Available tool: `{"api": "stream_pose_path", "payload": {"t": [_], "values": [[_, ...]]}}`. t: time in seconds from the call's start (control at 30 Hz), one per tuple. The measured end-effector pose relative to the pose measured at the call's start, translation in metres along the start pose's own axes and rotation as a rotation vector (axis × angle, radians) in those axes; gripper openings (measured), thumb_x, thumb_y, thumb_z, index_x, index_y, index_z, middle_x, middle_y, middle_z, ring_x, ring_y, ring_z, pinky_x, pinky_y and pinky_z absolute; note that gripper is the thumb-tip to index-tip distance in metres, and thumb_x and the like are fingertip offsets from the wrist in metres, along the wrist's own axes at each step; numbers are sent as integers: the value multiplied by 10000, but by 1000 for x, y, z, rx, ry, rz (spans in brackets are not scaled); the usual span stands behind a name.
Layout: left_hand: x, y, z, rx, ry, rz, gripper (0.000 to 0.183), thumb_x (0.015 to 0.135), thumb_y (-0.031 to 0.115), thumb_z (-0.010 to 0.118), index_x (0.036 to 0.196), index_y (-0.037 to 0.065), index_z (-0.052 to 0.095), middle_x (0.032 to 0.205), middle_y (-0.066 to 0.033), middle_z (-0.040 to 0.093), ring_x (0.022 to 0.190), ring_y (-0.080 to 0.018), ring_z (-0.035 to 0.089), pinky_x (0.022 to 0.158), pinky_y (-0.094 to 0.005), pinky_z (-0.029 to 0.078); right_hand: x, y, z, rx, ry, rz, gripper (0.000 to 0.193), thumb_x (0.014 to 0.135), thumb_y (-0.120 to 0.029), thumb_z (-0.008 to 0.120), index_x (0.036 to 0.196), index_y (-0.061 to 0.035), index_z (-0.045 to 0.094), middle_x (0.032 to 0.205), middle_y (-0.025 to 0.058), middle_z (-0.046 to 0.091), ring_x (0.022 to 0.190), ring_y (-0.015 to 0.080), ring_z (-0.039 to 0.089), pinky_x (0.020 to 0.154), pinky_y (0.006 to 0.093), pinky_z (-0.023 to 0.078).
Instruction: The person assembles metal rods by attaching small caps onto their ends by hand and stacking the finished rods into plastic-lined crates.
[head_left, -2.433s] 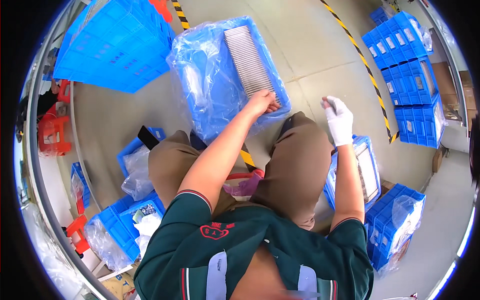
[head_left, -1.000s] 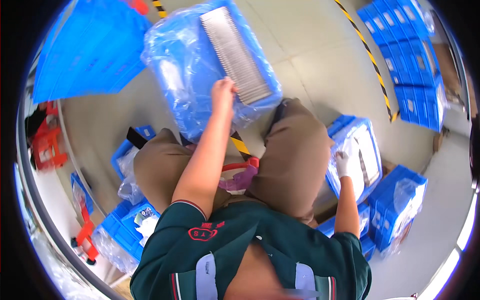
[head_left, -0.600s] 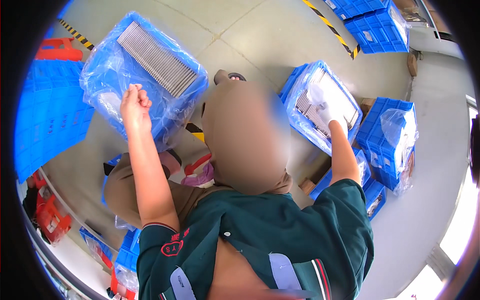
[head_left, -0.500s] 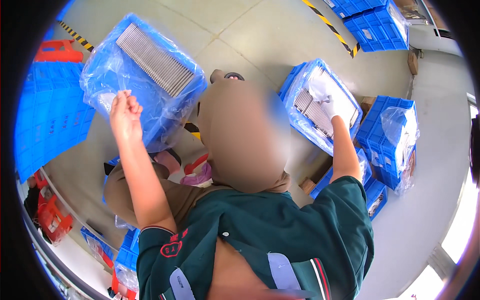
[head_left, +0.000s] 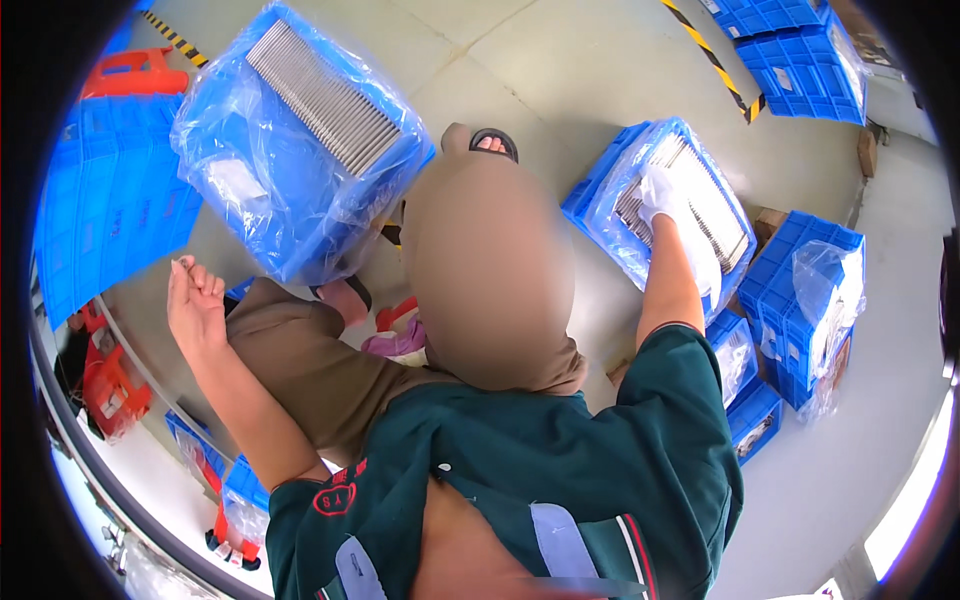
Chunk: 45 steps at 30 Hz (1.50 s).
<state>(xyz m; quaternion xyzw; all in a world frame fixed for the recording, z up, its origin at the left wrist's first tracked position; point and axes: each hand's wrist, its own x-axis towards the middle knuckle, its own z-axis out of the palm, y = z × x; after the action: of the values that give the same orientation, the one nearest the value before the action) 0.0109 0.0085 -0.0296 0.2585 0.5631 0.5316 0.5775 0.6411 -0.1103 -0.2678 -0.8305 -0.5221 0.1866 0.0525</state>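
Note:
My bare left hand [head_left: 199, 303] is raised left of my bent leg, fingers curled and thumb against the index fingertip. Anything pinched there is too small to make out. My right hand [head_left: 657, 196], in a white glove, reaches into the right-hand blue bin [head_left: 590, 192]. It rests over closely packed rows of thin grey metal parts [head_left: 630, 212]; its fingers blend into white and cannot be made out. Ahead on the left, a larger blue bin lined with clear plastic [head_left: 285, 225] has a long row of similar metal parts [head_left: 325, 100] along its far right side.
Stacked blue crates [head_left: 110, 205] stand at far left with a red stool [head_left: 135, 72] behind. More blue crates [head_left: 800, 290] line the right wall. My leg [head_left: 490, 270] lies between the two bins. Black-yellow floor tape [head_left: 705, 50] runs at the back.
My left hand has drawn back from the left bin's plastic, toward me and to the left. My right hand stays over the right bin's parts. The view has shifted slightly.

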Motion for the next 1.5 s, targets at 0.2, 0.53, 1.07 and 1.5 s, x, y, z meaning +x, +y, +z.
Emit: {"api": "stream_pose_path", "payload": {"t": [0.2,0.53,1.07,1.5], "values": [[2,-5,7,-41,1,-14,201,902,221,444,887,24,482,626,-4,358,567,-85,323,523,-224,284,23,-3,14,-253,-140,73,223,706,-175,510,883,-41,495,890,195,526,872,331,505,746,392,410],[-1,0,6,-2,-24,8,208,906,219,436,900,17,483,615,-2,356,561,-79,316,523,-220,276,-2,-40,-24,-363,-171,-253,166,707,-153,504,837,-49,517,818,165,532,802,313,519,712,380,420],[-6,-5,11,37,-26,38,211,903,226,439,895,23,496,611,5,346,561,-75,296,528,-217,259,18,39,11,-295,79,-424,31,686,-122,543,667,-98,541,639,86,537,612,249,536,560,336,434],[-11,0,14,-86,-77,69,218,881,260,485,852,45,512,579,22,389,513,-64,335,486,-207,275,-45,-52,-72,308,-427,66,232,848,-255,520,881,-36,589,585,11,502,480,127,433,461,248,348]]}}
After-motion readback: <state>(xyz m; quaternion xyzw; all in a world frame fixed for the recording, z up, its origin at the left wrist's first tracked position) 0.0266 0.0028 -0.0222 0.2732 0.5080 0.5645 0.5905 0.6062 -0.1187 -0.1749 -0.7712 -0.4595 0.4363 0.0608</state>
